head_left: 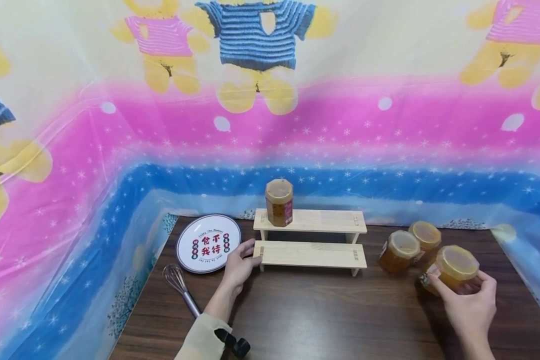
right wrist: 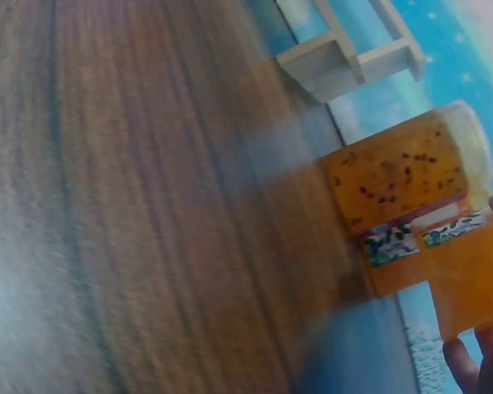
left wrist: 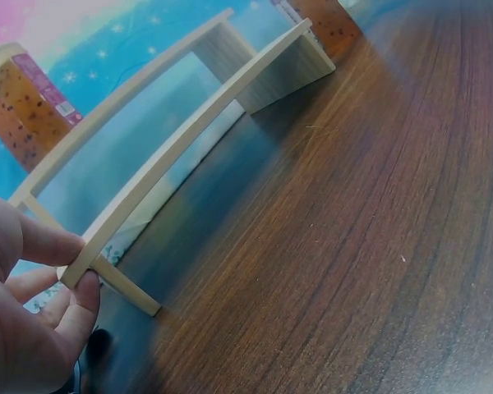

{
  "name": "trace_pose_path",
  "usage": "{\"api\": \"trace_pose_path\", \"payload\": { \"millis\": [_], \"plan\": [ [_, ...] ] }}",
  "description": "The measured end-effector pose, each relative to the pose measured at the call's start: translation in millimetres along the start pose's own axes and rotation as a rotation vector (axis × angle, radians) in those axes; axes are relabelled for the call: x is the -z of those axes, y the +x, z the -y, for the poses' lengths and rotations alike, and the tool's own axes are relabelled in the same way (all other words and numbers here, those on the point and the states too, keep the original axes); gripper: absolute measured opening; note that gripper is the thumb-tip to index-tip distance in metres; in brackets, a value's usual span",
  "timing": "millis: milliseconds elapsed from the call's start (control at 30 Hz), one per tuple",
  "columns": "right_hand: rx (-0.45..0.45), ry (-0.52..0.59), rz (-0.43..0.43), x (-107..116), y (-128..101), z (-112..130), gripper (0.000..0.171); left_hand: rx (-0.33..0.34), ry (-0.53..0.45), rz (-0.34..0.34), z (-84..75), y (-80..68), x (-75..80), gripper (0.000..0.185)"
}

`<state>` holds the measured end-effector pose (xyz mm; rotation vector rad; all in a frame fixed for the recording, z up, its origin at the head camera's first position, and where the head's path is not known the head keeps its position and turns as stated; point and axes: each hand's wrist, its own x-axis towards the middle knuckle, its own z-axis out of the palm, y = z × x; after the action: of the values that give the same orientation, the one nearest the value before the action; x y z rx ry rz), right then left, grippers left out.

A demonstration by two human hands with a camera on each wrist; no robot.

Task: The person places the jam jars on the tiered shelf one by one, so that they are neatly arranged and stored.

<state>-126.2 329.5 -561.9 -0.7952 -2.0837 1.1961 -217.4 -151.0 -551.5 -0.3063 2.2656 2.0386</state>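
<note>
A two-step wooden rack (head_left: 310, 254) stands mid-table, and one amber jar (head_left: 279, 202) sits on its upper step. My left hand (head_left: 240, 265) holds the left end of the lower step (left wrist: 107, 238), fingers pinching the board's end. My right hand (head_left: 470, 302) grips a hexagonal amber jar (head_left: 454, 267) at the table's right, and the right wrist view shows that same held jar (right wrist: 468, 275). Two more amber jars (head_left: 398, 251) (head_left: 425, 237) stand just left of and behind it; another jar (right wrist: 403, 176) with dark seeds appears in the right wrist view.
A round white plate (head_left: 208, 243) with printed characters lies left of the rack, and a metal whisk (head_left: 182, 290) lies in front of it. A plastic sheet (head_left: 270, 125) printed with bears walls in the dark wooden table (head_left: 324, 315) on three sides.
</note>
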Motion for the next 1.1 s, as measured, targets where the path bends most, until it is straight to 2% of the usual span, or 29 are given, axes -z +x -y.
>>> {"api": "trace_pose_path", "payload": {
  "millis": [333,633,900,1100],
  "plan": [
    [0.031,-0.044,0.016,11,6,18,0.087,0.020,0.002,-0.008,0.3,0.3,0.4,0.058],
    [0.047,0.013,0.016,21,13,32,0.081,0.021,0.001,-0.008,3.2,2.4,-0.9,0.058],
    [0.061,-0.045,0.041,24,20,48,0.083,0.017,-0.005,-0.013,3.3,2.0,-0.8,0.058],
    [0.094,-0.006,0.080,21,25,60,0.080,0.005,-0.010,-0.008,3.4,2.6,-0.3,0.058]
  ]
}}
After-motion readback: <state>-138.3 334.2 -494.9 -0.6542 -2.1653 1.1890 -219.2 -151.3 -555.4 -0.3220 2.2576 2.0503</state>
